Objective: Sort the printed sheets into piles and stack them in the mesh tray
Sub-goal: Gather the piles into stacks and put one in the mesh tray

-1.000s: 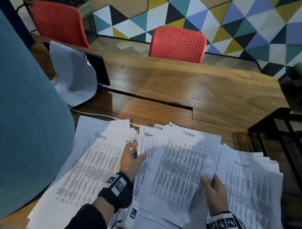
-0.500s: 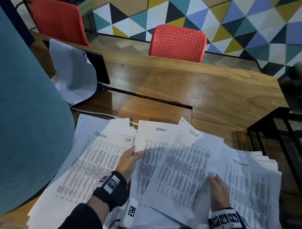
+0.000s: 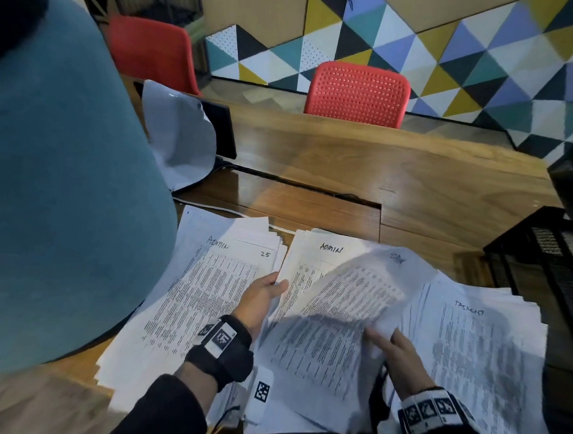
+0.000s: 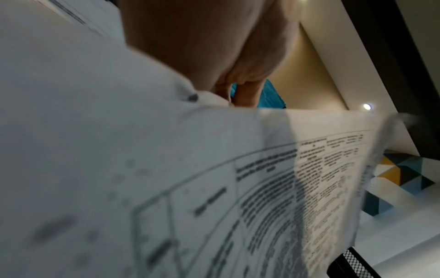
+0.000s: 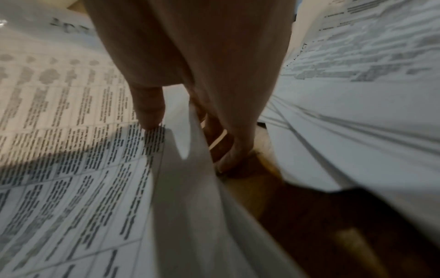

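Three loose piles of printed sheets lie before me on the wooden table [image 3: 409, 188]: a left pile [image 3: 211, 295] marked ADMIN 25, a middle pile [image 3: 309, 260] marked ADMIN, and a right pile [image 3: 488, 353] with a handwritten heading. My left hand [image 3: 266, 290] grips the middle pile's left edge, thumb on top; in the left wrist view its fingers [image 4: 238, 90] curl behind paper. My right hand [image 3: 391, 347] pinches the right edge of one sheet [image 3: 350, 303], raised and bowed over the middle pile. The thumb [image 5: 147, 112] presses on its print. The black mesh tray [image 3: 543, 251] stands at the right.
A large teal shape [image 3: 59, 176] fills the left side. A crumpled white sheet [image 3: 180, 138] leans on a black panel [image 3: 221, 130] at the back left. Two red chairs [image 3: 357, 92] stand behind the table. A cable slot [image 3: 312, 188] crosses the tabletop.
My right hand has lifted the top sheet of the middle pile and swung it up and rightward, baring another ADMIN sheet. My left hand slid down the pile's left edge.
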The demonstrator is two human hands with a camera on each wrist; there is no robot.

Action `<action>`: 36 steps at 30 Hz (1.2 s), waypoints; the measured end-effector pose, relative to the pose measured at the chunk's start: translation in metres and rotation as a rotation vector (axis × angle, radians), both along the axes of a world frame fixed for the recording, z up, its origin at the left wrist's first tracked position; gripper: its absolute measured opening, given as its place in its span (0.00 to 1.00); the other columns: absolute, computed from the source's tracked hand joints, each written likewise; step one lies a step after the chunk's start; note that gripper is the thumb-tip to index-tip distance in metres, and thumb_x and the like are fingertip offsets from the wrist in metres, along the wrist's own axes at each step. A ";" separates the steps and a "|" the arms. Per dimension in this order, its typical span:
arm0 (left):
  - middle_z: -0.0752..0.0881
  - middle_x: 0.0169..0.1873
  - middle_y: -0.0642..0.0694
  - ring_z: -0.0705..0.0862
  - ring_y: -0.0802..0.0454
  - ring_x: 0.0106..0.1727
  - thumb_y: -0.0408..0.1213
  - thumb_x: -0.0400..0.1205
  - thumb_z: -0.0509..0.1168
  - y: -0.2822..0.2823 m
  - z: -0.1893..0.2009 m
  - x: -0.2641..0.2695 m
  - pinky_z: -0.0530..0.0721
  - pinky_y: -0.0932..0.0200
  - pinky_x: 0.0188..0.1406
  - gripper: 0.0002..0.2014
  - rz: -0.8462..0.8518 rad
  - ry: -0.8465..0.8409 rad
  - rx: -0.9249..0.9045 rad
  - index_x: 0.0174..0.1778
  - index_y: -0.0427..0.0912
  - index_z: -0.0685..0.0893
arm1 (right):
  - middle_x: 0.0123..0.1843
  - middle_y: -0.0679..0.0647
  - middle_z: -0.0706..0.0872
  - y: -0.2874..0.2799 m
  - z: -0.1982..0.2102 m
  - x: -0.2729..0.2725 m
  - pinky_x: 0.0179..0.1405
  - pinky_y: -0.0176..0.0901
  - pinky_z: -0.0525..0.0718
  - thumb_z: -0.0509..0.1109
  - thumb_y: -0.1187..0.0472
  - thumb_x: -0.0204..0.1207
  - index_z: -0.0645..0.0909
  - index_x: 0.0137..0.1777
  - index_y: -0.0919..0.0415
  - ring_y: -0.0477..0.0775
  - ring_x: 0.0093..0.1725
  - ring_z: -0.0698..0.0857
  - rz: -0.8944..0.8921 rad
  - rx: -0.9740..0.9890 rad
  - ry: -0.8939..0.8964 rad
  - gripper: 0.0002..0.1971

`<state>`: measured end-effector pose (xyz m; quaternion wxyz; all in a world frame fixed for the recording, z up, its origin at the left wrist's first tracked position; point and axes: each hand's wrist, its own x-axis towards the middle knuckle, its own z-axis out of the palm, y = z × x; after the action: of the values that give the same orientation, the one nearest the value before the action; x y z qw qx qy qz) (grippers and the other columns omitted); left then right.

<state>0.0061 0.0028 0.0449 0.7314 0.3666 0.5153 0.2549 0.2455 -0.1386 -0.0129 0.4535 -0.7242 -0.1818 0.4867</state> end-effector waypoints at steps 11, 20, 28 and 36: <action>0.88 0.58 0.45 0.85 0.47 0.60 0.51 0.85 0.62 0.009 0.017 -0.053 0.82 0.45 0.68 0.18 0.043 0.388 0.410 0.62 0.42 0.84 | 0.55 0.57 0.92 0.029 0.022 -0.054 0.50 0.46 0.88 0.84 0.52 0.59 0.83 0.62 0.65 0.57 0.55 0.90 0.103 0.233 0.143 0.31; 0.75 0.74 0.41 0.73 0.43 0.76 0.53 0.84 0.58 -0.010 -0.029 -0.153 0.68 0.39 0.76 0.30 -0.258 1.416 0.357 0.76 0.35 0.67 | 0.41 0.70 0.87 0.085 -0.005 -0.105 0.40 0.45 0.79 0.76 0.69 0.69 0.83 0.42 0.75 0.62 0.41 0.84 0.043 -0.100 -0.156 0.08; 0.76 0.55 0.36 0.80 0.36 0.55 0.43 0.81 0.64 -0.034 -0.063 -0.174 0.86 0.35 0.46 0.19 -0.106 1.249 0.700 0.60 0.31 0.76 | 0.54 0.59 0.84 0.106 -0.020 -0.158 0.54 0.53 0.83 0.79 0.45 0.66 0.78 0.60 0.67 0.61 0.54 0.84 0.173 -0.189 -0.143 0.31; 0.77 0.68 0.26 0.76 0.30 0.69 0.56 0.83 0.62 -0.023 -0.057 -0.176 0.77 0.38 0.68 0.36 -0.180 1.225 0.424 0.74 0.27 0.68 | 0.47 0.67 0.88 0.119 -0.012 -0.174 0.44 0.51 0.82 0.83 0.56 0.62 0.86 0.50 0.74 0.69 0.53 0.87 0.038 -0.257 0.034 0.23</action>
<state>-0.1699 -0.0207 -0.0123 0.2357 0.6235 0.7446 0.0339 0.0720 -0.0192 -0.0249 0.3508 -0.7644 -0.1239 0.5266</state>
